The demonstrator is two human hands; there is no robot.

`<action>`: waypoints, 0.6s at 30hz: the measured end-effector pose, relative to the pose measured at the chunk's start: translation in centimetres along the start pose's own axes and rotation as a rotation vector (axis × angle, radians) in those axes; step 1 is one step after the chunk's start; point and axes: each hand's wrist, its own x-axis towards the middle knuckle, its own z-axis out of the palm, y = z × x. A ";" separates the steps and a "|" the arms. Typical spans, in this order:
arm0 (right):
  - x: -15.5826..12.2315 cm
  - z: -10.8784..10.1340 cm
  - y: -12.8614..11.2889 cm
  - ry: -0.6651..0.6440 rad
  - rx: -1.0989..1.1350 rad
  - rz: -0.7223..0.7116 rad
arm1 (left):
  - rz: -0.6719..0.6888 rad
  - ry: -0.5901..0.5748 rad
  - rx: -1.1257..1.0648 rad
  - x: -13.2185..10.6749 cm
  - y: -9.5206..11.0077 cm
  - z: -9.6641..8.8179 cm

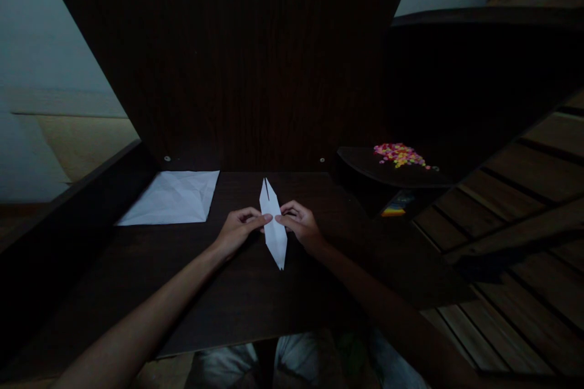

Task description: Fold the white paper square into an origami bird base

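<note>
A narrow, pointed piece of folded white paper lies on the dark wooden desk, its far end split into two tips. My left hand pinches its left edge with curled fingers. My right hand pinches the right edge the same way. Both forearms reach in from the bottom of the view.
A creased white paper sheet lies flat at the desk's back left. A dark side shelf on the right carries a heap of small colourful bits. A tall dark back panel closes the desk's far side. Wooden floorboards lie to the right.
</note>
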 end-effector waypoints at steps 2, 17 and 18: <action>0.0 0.0 0.0 -0.032 -0.022 -0.004 | 0.023 -0.017 0.071 -0.1 0.1 0.0; 0.3 0.0 0.4 0.019 0.023 -0.056 | 0.006 0.068 -0.035 0.0 0.2 0.2; 0.3 0.0 0.4 0.019 0.035 -0.061 | 0.016 0.065 -0.080 0.0 0.2 0.2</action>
